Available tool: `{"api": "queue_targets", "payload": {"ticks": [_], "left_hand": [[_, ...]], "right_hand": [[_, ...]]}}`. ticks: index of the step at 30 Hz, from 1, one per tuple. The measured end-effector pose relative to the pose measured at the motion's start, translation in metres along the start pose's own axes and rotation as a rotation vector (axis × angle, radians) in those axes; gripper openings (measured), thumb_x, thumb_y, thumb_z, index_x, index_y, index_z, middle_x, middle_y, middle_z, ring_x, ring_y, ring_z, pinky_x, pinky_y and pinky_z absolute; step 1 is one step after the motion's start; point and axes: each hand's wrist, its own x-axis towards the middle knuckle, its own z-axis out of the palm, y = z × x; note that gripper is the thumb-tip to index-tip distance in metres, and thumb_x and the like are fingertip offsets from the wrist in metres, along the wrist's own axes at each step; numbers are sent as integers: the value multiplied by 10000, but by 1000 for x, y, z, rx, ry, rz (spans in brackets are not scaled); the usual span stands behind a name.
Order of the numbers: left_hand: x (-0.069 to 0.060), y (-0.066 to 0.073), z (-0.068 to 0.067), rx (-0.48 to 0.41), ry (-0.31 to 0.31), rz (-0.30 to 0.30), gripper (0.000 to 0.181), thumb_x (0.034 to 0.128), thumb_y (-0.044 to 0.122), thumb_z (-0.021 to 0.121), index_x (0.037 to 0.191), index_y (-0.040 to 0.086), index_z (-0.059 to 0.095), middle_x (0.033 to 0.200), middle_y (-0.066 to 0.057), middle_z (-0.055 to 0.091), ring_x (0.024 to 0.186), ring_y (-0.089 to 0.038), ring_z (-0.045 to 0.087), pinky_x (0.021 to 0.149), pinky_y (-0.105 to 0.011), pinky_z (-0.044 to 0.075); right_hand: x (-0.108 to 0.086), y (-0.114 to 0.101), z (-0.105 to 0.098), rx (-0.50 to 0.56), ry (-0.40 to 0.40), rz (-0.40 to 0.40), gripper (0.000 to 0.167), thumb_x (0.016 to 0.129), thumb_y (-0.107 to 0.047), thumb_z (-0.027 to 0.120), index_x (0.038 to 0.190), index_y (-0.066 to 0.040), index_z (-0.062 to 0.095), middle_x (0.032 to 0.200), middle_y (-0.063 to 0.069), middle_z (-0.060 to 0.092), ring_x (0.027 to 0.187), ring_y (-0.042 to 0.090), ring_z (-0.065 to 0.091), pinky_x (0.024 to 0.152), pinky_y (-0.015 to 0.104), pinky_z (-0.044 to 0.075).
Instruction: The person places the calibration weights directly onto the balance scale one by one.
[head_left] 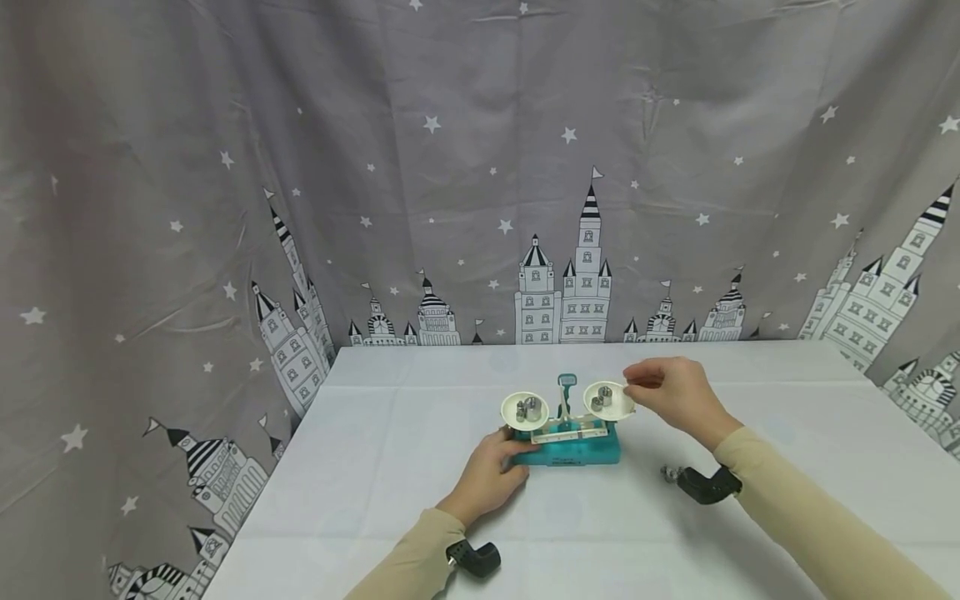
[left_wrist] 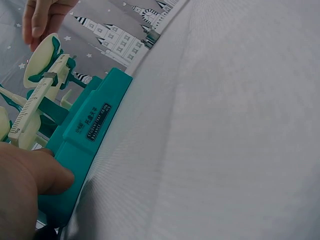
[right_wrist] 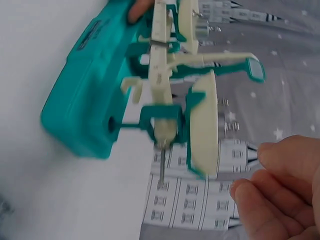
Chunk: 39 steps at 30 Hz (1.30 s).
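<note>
A teal balance with two cream pans stands on the white table. Metal weights lie in the left pan and in the right pan; the right pan sits higher in the head view. My left hand grips the left end of the base, its thumb on the front in the left wrist view. Just beside the right pan is my right hand, fingers loosely bent, thumb and fingertips apart. Nothing shows between them in the right wrist view, where the hand is near the pan.
Small metal pieces lie on the white tabletop right of the balance, close to the black device on my right wrist. Behind the table hangs a grey curtain printed with castles and stars.
</note>
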Motion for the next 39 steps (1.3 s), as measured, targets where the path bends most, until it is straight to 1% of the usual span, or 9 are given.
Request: {"api": "queue_targets", "payload": {"ticks": [6, 11, 13, 15, 18, 20, 26, 31, 39], "left_hand": [[1, -2, 2, -5, 6, 9, 339, 871, 71, 629, 1184, 113, 752, 1488, -203, 557, 1409, -407, 503, 1167, -601, 398], [2, -3, 2, -5, 5, 11, 339, 871, 75, 632, 1184, 115, 754, 1488, -199, 558, 1406, -405, 505, 1163, -604, 400], [1, -2, 1, -11, 3, 8, 339, 873, 75, 631, 1187, 111, 753, 1487, -199, 559, 1407, -407, 503, 1165, -604, 399], [1, -2, 1, -16, 3, 2, 341, 874, 76, 629, 1190, 110, 752, 1486, -201, 558, 1409, -410, 500, 1169, -604, 395], [1, -2, 1, -17, 4, -3, 343, 874, 76, 628, 1191, 115, 753, 1489, -205, 554, 1414, -413, 494, 1172, -606, 389], [1, -2, 2, -15, 3, -6, 345, 874, 76, 629, 1192, 122, 753, 1493, -207, 549, 1419, -415, 488, 1174, -611, 384], [2, -3, 2, -8, 6, 7, 341, 875, 72, 629, 1188, 123, 755, 1488, -213, 553, 1418, -421, 491, 1169, -613, 392], [2, -2, 1, -7, 10, 20, 338, 875, 66, 627, 1185, 110, 755, 1487, -214, 554, 1412, -422, 499, 1160, -610, 405], [1, -1, 1, -5, 10, 17, 341, 871, 64, 627, 1185, 108, 755, 1488, -214, 553, 1410, -421, 501, 1160, -609, 406]], "right_hand": [[-21, 22, -15, -12, 27, 70, 242, 911, -134, 726, 1104, 9, 754, 1081, 193, 772, 976, 327, 754, 776, 386, 642], [-36, 41, -18, -16, 64, 81, 223, 897, -139, 751, 1076, -7, 774, 1063, 180, 782, 957, 312, 765, 710, 225, 607], [-41, 47, -17, -23, 77, 77, 206, 890, -135, 758, 1058, -17, 782, 1043, 170, 788, 924, 258, 771, 691, 168, 571], [-46, 54, -16, -19, 83, 78, 195, 886, -127, 759, 1048, -22, 786, 1034, 162, 790, 887, 151, 764, 691, 139, 555], [-54, 61, -14, -8, 81, 85, 197, 882, -112, 754, 1053, -18, 784, 1023, 156, 793, 828, -1, 726, 690, 140, 562], [-59, 65, -12, -8, 76, 97, 201, 876, -101, 756, 1054, -12, 782, 1016, 153, 794, 800, -47, 708, 689, 140, 563], [-71, 78, -3, -16, 47, 132, 186, 836, -92, 795, 1005, -13, 790, 975, 146, 798, 767, -26, 704, 676, 146, 564], [-77, 88, 7, -42, 22, 123, 161, 808, -56, 800, 967, -30, 796, 927, 115, 804, 768, -27, 702, 722, 162, 566], [-80, 92, 18, -7, -46, 163, 193, 811, -37, 780, 1002, -5, 776, 994, 155, 793, 847, 198, 764, 747, 256, 622]]}}
